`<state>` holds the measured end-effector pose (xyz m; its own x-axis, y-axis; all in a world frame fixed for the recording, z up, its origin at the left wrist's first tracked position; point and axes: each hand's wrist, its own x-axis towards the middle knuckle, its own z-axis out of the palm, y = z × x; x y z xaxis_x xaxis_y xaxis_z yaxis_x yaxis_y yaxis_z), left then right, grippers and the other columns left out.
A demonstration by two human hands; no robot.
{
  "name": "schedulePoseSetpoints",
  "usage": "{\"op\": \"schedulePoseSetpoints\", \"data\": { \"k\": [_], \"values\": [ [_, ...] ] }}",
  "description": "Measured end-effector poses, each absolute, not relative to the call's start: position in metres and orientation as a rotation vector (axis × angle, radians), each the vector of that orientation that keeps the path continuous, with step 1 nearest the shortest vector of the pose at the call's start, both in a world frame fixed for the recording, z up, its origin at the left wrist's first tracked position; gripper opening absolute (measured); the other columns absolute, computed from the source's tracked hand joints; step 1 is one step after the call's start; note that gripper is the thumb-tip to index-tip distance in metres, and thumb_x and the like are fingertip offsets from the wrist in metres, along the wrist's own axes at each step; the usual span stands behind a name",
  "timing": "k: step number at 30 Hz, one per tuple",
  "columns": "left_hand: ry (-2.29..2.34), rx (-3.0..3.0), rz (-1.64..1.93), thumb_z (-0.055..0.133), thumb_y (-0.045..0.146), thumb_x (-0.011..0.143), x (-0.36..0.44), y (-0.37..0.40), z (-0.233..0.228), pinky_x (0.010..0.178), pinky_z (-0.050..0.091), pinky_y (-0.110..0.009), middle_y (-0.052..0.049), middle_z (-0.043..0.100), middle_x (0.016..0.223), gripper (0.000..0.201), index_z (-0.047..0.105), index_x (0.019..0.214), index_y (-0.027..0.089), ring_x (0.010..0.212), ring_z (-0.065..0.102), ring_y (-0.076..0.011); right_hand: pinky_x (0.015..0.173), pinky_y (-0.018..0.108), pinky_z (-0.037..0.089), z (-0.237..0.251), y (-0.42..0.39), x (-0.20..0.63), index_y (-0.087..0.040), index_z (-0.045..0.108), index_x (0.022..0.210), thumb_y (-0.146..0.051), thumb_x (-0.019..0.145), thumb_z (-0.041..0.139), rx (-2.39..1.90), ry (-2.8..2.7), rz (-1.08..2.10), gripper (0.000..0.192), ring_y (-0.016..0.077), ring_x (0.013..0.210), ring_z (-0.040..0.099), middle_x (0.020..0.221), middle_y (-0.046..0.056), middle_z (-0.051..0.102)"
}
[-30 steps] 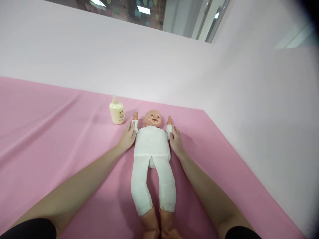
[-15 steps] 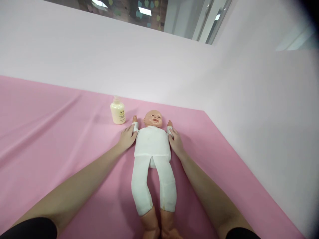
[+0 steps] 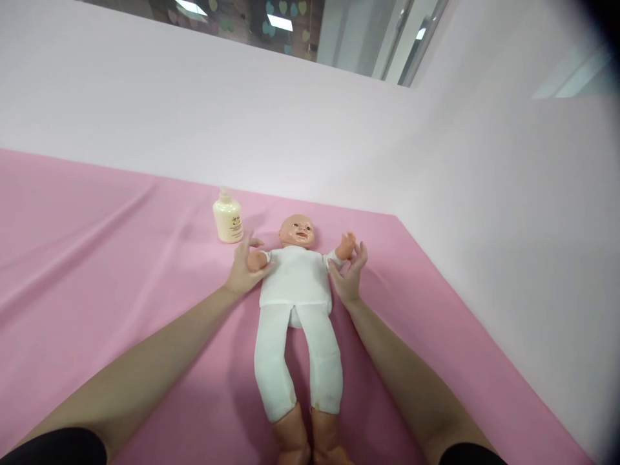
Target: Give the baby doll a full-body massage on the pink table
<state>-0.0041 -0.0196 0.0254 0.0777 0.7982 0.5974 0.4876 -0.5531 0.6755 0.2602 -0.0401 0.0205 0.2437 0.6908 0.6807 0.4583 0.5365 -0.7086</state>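
A baby doll (image 3: 296, 278) in a white top and white trousers lies on its back on the pink sheet, head toward the far wall. My left hand (image 3: 243, 266) curls round the doll's forearm on the left, thumb at the sleeve and fingers beyond the doll's hand (image 3: 257, 260). On the right, my right hand (image 3: 349, 279) has its thumb against the sleeve and its fingers behind the doll's other hand (image 3: 345, 246). Both doll arms are raised and bent outward. A pump bottle (image 3: 228, 218) of pale yellow liquid stands upright just beyond my left hand.
A pink sheet (image 3: 121, 258) with some creases covers the surface. White walls (image 3: 217, 116) rise along the far side and the right side (image 3: 508, 213). Above the far wall a glass pane (image 3: 242, 26) shows reflected lights and coloured hearts.
The doll's arms, upright beside its head before, now tilt outward and up off the sheet. My fingers have moved from lying over the sleeves to curving round the forearms.
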Motion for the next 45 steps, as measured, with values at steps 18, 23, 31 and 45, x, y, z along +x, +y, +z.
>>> {"op": "schedulePoseSetpoints", "data": {
  "k": [18, 23, 31, 45],
  "values": [
    [1.365, 2.299, 1.277, 0.04, 0.034, 0.087, 0.003, -0.018, 0.025, 0.099, 0.037, -0.047, -0.018, 0.05, 0.126, 0.051, 0.036, 0.131, 0.01, 0.116, 0.048, -0.0292, 0.113, 0.046, 0.023, 0.011, -0.034, 0.261, -0.017, 0.002, 0.145, -0.032, 0.092, 0.033, -1.196, -1.737, 0.243, 0.063, 0.0219, 0.139, 0.021, 0.15, 0.013, 0.021],
    [1.552, 2.271, 1.219, 0.035, 0.031, 0.089, -0.001, -0.008, 0.014, 0.104, 0.029, -0.054, -0.021, 0.018, 0.149, 0.065, 0.009, 0.145, 0.01, 0.136, 0.023, -0.035, 0.114, 0.047, 0.019, 0.0, -0.024, 0.269, -0.021, 0.0, 0.146, -0.031, 0.092, 0.029, -1.284, -1.757, 0.23, 0.062, 0.0212, 0.141, 0.013, 0.153, 0.008, 0.013],
    [1.714, 2.228, 0.861, 0.033, 0.035, 0.09, -0.004, -0.008, 0.015, 0.101, 0.03, -0.056, -0.017, 0.028, 0.147, 0.057, 0.027, 0.143, 0.015, 0.132, 0.03, -0.036, 0.107, 0.051, 0.031, -0.007, -0.017, 0.274, -0.018, 0.031, 0.14, -0.028, 0.086, 0.038, -1.432, -1.679, 0.208, 0.056, 0.0278, 0.131, 0.035, 0.14, 0.013, 0.039],
    [1.686, 2.187, 1.134, 0.049, 0.031, 0.081, -0.008, -0.004, 0.016, 0.095, 0.036, -0.049, -0.013, 0.055, 0.12, 0.063, 0.029, 0.139, 0.019, 0.109, 0.051, -0.0303, 0.094, 0.044, 0.046, -0.001, -0.02, 0.275, -0.021, 0.031, 0.13, -0.031, 0.078, 0.054, -1.34, -1.389, 0.537, 0.058, 0.0239, 0.114, 0.053, 0.13, 0.014, 0.048]
  ]
}}
